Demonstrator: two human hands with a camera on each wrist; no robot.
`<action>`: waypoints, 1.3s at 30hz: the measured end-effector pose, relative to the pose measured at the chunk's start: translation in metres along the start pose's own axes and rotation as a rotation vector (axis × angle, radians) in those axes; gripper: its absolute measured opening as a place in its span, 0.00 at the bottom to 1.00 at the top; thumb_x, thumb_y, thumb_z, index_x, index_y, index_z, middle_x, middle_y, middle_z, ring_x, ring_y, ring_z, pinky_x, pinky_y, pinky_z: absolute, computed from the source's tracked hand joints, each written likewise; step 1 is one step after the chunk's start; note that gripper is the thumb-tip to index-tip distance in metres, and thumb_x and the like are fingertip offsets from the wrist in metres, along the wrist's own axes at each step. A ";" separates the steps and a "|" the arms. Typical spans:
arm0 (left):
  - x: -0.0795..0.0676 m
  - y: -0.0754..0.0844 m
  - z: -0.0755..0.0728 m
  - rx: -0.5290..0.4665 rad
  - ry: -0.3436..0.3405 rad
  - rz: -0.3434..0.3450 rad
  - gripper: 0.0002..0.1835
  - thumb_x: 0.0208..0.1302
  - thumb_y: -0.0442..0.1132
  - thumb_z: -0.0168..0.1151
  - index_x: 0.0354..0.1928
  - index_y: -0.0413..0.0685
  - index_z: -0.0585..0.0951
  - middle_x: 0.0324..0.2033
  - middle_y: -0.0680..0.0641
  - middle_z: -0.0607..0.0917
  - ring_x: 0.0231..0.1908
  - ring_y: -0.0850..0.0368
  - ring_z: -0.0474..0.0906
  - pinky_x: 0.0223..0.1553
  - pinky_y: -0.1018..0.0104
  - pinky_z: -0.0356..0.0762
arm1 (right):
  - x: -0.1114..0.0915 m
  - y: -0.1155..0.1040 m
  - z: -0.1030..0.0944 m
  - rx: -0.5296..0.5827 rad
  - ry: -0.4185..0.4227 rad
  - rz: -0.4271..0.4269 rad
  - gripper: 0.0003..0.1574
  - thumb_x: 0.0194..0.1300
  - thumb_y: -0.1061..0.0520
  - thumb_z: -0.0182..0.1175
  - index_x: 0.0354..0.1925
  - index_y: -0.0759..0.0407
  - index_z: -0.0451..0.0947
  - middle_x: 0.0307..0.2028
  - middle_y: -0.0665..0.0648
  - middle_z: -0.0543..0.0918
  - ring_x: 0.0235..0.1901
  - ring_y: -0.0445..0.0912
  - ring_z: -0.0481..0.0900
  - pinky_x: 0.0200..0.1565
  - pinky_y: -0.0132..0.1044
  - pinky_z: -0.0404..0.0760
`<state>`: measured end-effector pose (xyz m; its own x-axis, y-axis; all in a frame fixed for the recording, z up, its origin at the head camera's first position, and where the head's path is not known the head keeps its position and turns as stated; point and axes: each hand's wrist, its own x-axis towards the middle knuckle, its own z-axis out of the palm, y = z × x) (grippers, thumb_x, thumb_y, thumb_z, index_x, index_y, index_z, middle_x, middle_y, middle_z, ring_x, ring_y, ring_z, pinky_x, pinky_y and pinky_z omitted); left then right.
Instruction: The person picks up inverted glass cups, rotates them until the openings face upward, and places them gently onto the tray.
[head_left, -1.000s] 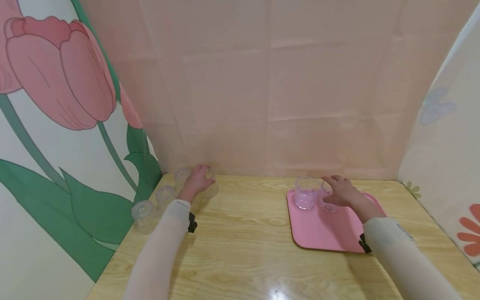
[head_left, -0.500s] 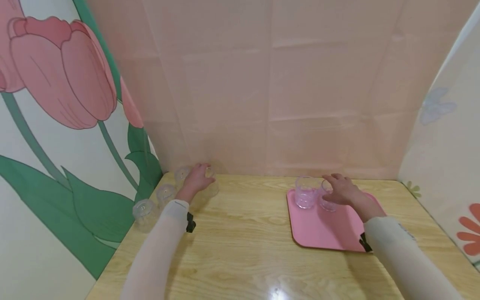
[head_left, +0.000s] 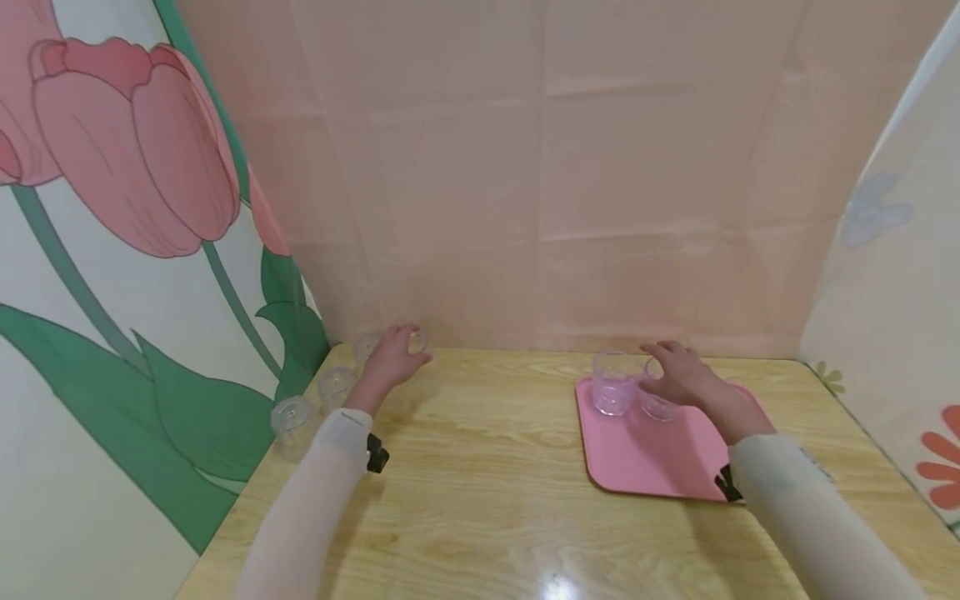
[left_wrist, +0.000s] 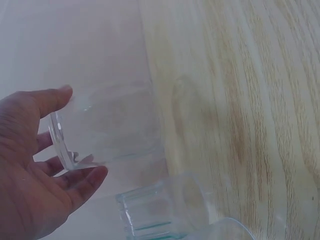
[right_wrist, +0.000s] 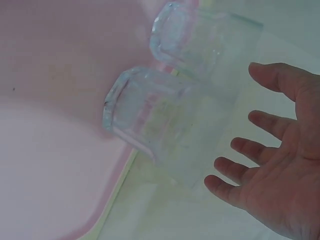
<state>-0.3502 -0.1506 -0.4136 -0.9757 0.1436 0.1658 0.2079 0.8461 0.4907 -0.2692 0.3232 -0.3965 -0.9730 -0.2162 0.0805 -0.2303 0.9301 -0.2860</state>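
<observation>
At the back left of the table, my left hand [head_left: 392, 360] grips a clear cup [left_wrist: 107, 127] by its thick base. The thumb lies on one side and the fingers curl at the other; the cup stands base up. Several more clear cups, also base up, are near it, such as the front one [head_left: 292, 412] and the one under my hand in the left wrist view [left_wrist: 165, 205]. My right hand [head_left: 682, 379] hovers with spread fingers close to the rim of an upright clear cup [right_wrist: 155, 117] on the pink tray [head_left: 645, 462]. Another upright cup [head_left: 613, 392] stands beside it.
The wooden table [head_left: 480, 467] stretches between the cups and the tray. A pink cloth wall [head_left: 540, 208] rises behind the table's back edge, a tulip-printed wall [head_left: 150, 333] at left and a light printed wall [head_left: 900, 333] at right.
My left hand shifts slightly left and up with its fingers about the cup. My right hand rises a little beside the tray cup. The camera view turns slightly left.
</observation>
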 end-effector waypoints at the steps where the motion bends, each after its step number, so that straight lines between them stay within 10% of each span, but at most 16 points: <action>1: -0.001 0.001 0.000 -0.002 0.001 0.004 0.34 0.59 0.54 0.61 0.65 0.51 0.65 0.62 0.42 0.67 0.61 0.45 0.64 0.60 0.48 0.64 | 0.000 -0.001 0.000 0.005 0.007 -0.004 0.43 0.57 0.50 0.62 0.65 0.67 0.59 0.60 0.79 0.58 0.56 0.79 0.56 0.50 0.71 0.63; 39: -0.049 0.032 -0.014 -0.285 0.068 0.026 0.35 0.59 0.61 0.58 0.65 0.52 0.66 0.61 0.43 0.68 0.59 0.43 0.67 0.57 0.43 0.66 | -0.016 -0.039 -0.007 0.246 0.156 -0.063 0.44 0.61 0.40 0.60 0.67 0.59 0.59 0.65 0.68 0.62 0.64 0.66 0.57 0.58 0.66 0.57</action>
<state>-0.2947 -0.1380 -0.3945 -0.9650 0.1204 0.2331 0.2530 0.6629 0.7047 -0.2441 0.2925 -0.3799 -0.9473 -0.2050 0.2462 -0.3050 0.8121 -0.4974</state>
